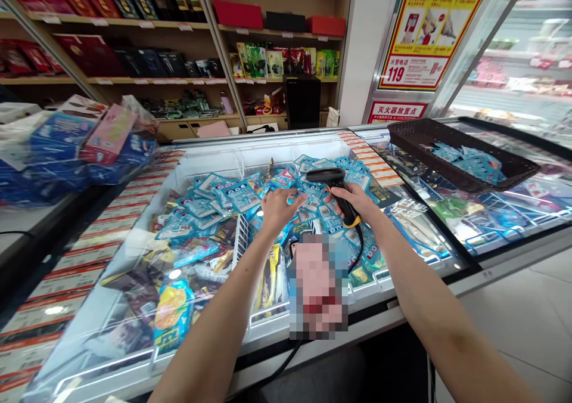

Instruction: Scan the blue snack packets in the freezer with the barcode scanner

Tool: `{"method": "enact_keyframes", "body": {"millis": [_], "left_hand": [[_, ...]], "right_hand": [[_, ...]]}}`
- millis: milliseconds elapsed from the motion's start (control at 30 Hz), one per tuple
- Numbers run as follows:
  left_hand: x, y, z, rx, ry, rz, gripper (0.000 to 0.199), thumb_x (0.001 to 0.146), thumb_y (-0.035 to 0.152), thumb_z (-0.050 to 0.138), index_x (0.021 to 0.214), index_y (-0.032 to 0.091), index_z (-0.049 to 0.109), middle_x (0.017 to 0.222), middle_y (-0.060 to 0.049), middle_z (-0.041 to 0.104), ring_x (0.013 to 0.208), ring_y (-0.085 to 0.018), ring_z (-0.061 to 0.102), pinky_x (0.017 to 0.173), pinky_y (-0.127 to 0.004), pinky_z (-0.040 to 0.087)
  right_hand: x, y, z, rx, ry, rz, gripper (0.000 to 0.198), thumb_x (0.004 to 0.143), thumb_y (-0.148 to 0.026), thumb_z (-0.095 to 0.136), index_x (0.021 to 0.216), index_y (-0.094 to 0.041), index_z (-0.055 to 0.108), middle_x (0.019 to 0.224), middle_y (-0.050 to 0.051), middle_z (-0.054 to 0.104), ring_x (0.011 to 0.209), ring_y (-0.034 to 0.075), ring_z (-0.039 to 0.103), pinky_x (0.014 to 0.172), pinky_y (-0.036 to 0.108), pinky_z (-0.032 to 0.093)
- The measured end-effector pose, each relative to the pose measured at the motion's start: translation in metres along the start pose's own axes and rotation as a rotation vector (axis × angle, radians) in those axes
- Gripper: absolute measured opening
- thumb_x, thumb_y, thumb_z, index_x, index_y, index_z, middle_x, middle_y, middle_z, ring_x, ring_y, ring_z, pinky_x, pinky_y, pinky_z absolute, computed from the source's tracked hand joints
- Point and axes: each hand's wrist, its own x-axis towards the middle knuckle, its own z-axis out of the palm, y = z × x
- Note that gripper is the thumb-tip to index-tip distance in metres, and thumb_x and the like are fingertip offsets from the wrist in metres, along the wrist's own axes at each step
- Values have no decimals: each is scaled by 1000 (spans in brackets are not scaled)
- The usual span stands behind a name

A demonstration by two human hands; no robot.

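Note:
My right hand (357, 203) is wrapped round the grip of a black and yellow barcode scanner (328, 176); its head points left and a cable hangs from its base. My left hand (280, 209) is over the pile just left of the scanner, fingers and thumb apart, with nothing visible in it. Beneath both hands many light-blue snack packets (241, 195) are heaped at the chest freezer (268, 313). Whether my left fingertips touch a packet I cannot tell. A pixelated pink thing (315, 272) lies between my forearms, its details hidden.
A dark woven basket (469, 179) with several blue packets stands at the right. Wrapped blue and pink boxes (67, 140) are stacked at the left. Price labels (107, 224) line the freezer's edge. Stocked shelves (179, 81) stand behind, beside a fire notice (429, 39).

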Motion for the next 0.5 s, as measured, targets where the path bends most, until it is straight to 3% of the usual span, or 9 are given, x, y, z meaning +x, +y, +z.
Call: {"method": "enact_keyframes", "body": {"millis": [167, 333, 400, 500], "left_hand": [[4, -3, 2, 26, -41, 38, 45, 81, 58, 63, 114, 29, 72, 105, -9, 69, 108, -35, 57, 98, -51, 35], [11, -16, -5, -90, -133, -33, 43, 77, 50, 69, 111, 24, 71, 97, -8, 67, 97, -28, 60, 89, -41, 43], [11, -23, -10, -164, -95, -61, 43, 75, 46, 69, 109, 19, 69, 95, -7, 65, 90, -25, 60, 85, -39, 45], [9, -37, -16, -369, 67, -137, 34, 75, 41, 67, 99, 17, 64, 88, -5, 63, 81, -20, 59, 79, -36, 48]], "right_hand": [[3, 1, 0, -14, 8, 30, 42, 78, -55, 70, 103, -22, 65, 89, 5, 72, 51, 14, 56, 39, 27, 45], [2, 1, 0, 9, 12, 30, 41, 78, -53, 69, 102, -20, 62, 90, 5, 72, 51, 13, 56, 39, 26, 47], [1, 1, 1, 18, 8, 27, 41, 78, -52, 69, 102, -20, 62, 90, 6, 71, 50, 12, 56, 39, 26, 47], [-1, 1, 1, 25, 0, 22, 40, 78, -52, 69, 102, -19, 63, 91, 6, 71, 51, 12, 56, 39, 25, 47]]}}
